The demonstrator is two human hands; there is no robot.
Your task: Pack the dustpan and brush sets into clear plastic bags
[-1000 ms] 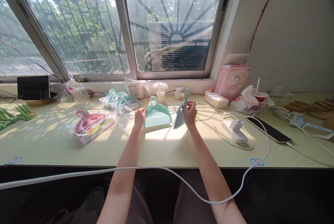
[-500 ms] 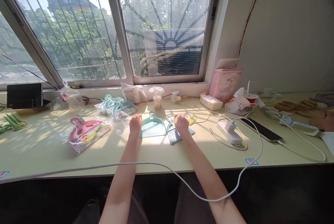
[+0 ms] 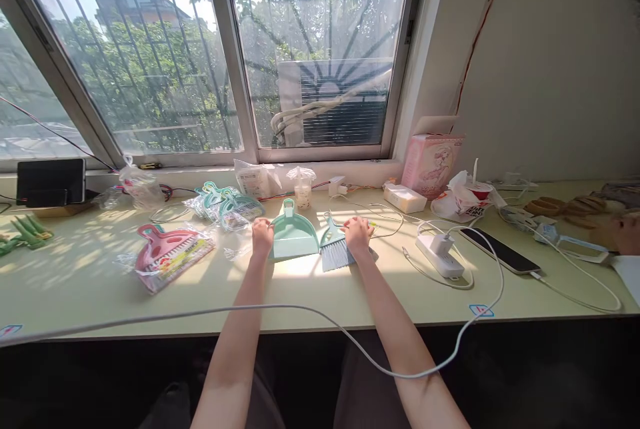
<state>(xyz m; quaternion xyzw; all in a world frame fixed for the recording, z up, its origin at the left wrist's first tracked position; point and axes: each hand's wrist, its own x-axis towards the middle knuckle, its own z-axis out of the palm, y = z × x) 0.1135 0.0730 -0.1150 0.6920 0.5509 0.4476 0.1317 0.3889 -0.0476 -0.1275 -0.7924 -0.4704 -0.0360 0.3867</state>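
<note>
A mint-green dustpan (image 3: 294, 237) lies on the pale table with its handle toward the window. My left hand (image 3: 263, 237) is closed at the dustpan's left edge, its fingertips hidden. Right of the dustpan, a mint-green brush (image 3: 336, 252) with grey-blue bristles lies close beside it. My right hand (image 3: 357, 237) is over the brush's right part with its fingers curled onto it. A small piece of yellow-green card shows just past that hand.
Left on the table (image 3: 200, 309) is a wrapped pink dustpan set (image 3: 173, 255); wrapped green sets (image 3: 225, 203) and a cup (image 3: 303, 190) stand behind. A power strip (image 3: 440, 257) and phone (image 3: 500, 250) lie right. A white cable (image 3: 300, 307) crosses in front of my forearms. Another person's hand (image 3: 627, 234) shows far right.
The dustpan's handle end has risen slightly, showing more of its inside. My right hand has shifted a little right, and the brush has turned slightly.
</note>
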